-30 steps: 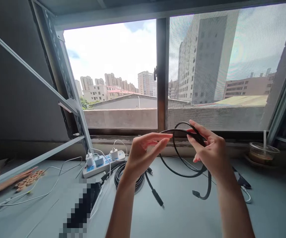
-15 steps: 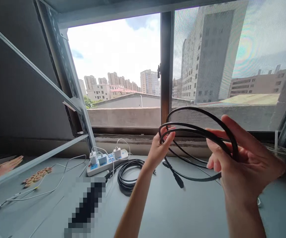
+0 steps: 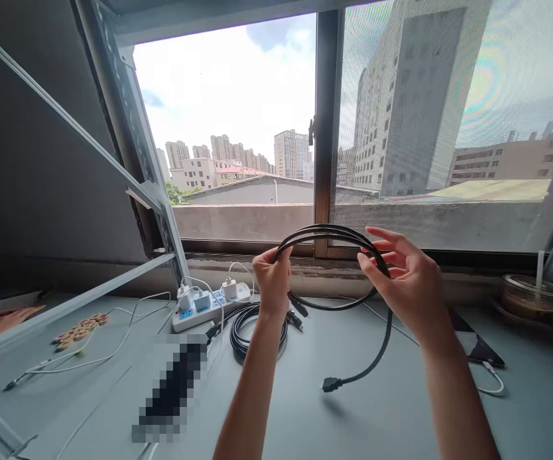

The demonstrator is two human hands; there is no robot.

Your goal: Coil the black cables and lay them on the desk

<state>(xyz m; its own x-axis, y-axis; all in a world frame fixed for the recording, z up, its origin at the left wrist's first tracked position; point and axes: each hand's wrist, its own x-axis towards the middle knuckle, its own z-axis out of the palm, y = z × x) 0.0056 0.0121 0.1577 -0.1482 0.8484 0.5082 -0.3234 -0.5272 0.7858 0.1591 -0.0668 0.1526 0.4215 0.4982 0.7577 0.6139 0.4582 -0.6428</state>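
Observation:
A looped black cable [image 3: 327, 235] arches between my two hands above the table. My left hand [image 3: 271, 278] is closed round the left side of the loops. On the right side, my right hand [image 3: 408, 278] holds the strands loosely between thumb and fingers, its index finger stretched out. One end of the cable hangs below my right hand, with a flat black plug [image 3: 331, 384] just over the tabletop. Beyond my left forearm lies another coiled black cable [image 3: 234, 342], partly hidden by that arm.
A white power strip [image 3: 209, 310] with chargers stands near the window. White cords and a brown beaded piece [image 3: 80, 329] lie at left, near another person's hand [image 3: 8, 322]. At right are a dark flat device [image 3: 484, 348] and a lidded drink cup [image 3: 535, 297]. A metal frame [image 3: 161, 223] rises at left.
Both hands have moved left, and the right is now farther from my view. The loops are gathered into a tighter arch, and one plug end now hangs below my right hand.

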